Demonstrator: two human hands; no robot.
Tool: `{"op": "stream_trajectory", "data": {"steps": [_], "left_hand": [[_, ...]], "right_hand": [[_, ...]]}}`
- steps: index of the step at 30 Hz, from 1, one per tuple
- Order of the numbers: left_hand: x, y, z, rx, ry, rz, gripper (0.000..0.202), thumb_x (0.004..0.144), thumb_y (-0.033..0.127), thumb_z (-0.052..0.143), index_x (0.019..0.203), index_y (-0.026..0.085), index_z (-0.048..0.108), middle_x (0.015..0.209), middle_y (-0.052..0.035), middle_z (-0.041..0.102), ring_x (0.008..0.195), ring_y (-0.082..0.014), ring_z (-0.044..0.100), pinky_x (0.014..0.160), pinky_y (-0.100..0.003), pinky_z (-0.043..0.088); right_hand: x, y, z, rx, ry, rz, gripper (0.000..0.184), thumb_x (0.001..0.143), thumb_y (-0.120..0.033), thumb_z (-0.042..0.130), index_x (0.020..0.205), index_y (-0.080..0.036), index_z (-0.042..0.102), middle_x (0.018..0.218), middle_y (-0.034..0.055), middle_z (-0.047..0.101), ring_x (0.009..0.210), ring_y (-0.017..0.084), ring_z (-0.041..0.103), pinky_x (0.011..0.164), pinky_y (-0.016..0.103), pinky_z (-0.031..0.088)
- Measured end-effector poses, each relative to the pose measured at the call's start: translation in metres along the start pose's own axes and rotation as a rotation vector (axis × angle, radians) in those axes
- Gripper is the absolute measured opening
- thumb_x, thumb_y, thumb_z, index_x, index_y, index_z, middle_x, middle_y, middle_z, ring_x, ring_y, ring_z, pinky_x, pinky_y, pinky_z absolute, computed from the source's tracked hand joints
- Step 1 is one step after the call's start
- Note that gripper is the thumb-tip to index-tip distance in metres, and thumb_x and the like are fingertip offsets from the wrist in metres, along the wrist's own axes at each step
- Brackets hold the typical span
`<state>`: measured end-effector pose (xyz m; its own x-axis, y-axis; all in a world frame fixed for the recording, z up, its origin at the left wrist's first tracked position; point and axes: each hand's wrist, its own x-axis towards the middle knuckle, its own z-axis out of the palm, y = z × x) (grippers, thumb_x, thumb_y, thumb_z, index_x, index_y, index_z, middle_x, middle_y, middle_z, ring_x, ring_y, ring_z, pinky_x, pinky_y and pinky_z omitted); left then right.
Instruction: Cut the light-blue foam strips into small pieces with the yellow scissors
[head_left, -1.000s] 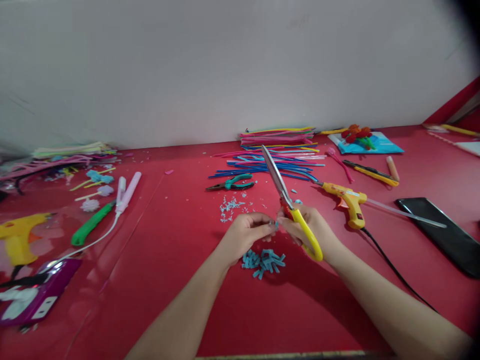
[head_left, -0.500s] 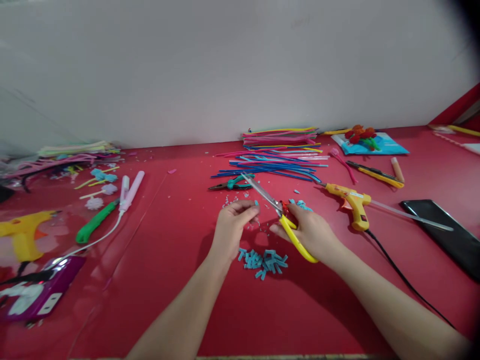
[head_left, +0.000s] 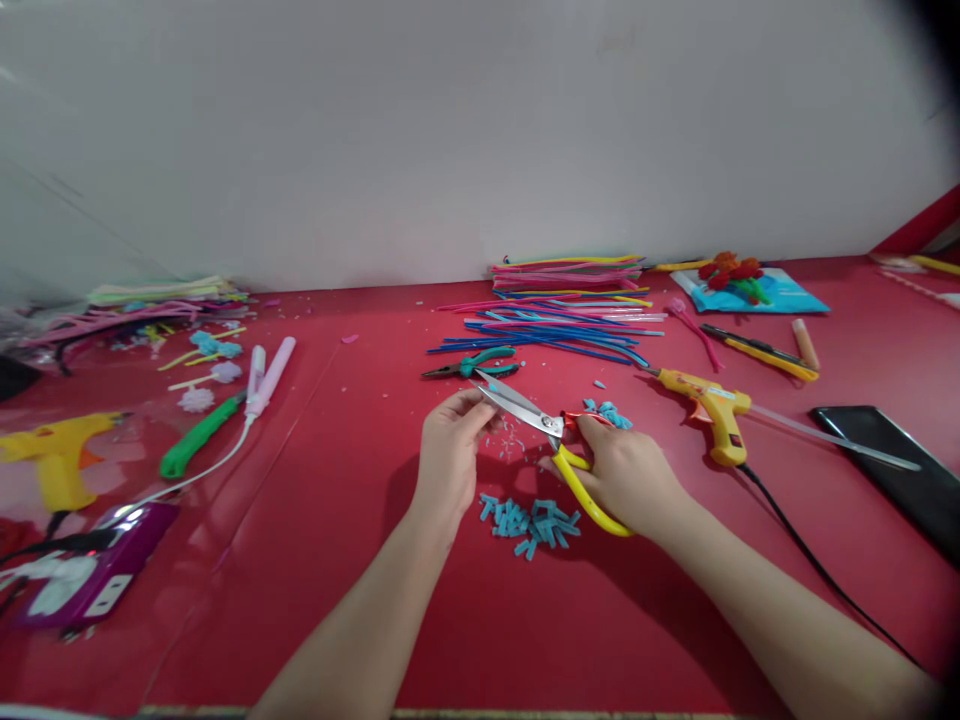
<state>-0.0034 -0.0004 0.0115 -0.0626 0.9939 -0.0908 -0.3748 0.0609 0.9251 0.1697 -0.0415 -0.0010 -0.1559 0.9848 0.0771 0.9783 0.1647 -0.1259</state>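
Observation:
My right hand [head_left: 630, 475] is wrapped round the yellow-handled scissors [head_left: 517, 405], whose blades point up and left, slightly apart. Thumb and fingers of my left hand [head_left: 450, 440] pinch at the blade tips; the small blue pipe cleaner piece that showed there half a second ago is hidden now. Under the blades, fine pale clippings [head_left: 511, 445] are scattered on the red table. Nearer to me lies a pile of short blue pipe cleaner pieces [head_left: 531, 522]. Beyond my right hand is a smaller heap of blue pieces [head_left: 611, 412].
Green-handled pliers [head_left: 480, 363] and bundled pipe cleaners [head_left: 562, 315] lie behind the scissors. At right are a yellow glue gun [head_left: 709, 405], a cutter knife [head_left: 761, 352] and a black phone [head_left: 892, 470]. Leftward sit another glue gun [head_left: 60, 450], a green-handled tool [head_left: 199, 440] and a purple power strip [head_left: 124, 570].
The scissor blades have swung lower and opened a little, meeting my left fingertips. My left hand has turned slightly, and the blue piece has gone out of sight. The view has shifted a little.

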Motion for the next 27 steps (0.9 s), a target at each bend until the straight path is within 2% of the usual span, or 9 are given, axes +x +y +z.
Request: {"op": "stream_trajectory", "data": {"steps": [16,27], "left_hand": [[0.0006,-0.0022,-0.0035,0.035,-0.023,0.008,0.007,0.063,0.017,0.061,0.069,0.013,0.061,0.06,0.0006,0.056,0.054,-0.0071,0.048,0.057,-0.021,0.038],[0.0016,-0.0013,-0.0037,0.066,-0.046,0.055,0.009,0.064,0.019,0.061,0.071,0.013,0.063,0.058,0.0012,0.055,0.054,-0.0063,0.048,0.054,-0.019,0.036]], "right_hand": [[0.0,0.001,0.0003,-0.023,-0.003,-0.022,0.041,0.078,-0.056,0.026,0.073,-0.019,0.043,0.055,0.0029,0.055,0.046,0.013,0.048,0.044,0.025,0.013],[0.0004,0.0034,-0.0027,-0.004,-0.008,-0.01,0.045,0.076,-0.06,0.026,0.073,-0.019,0.044,0.054,0.002,0.055,0.045,0.013,0.045,0.044,0.024,0.013]]}}
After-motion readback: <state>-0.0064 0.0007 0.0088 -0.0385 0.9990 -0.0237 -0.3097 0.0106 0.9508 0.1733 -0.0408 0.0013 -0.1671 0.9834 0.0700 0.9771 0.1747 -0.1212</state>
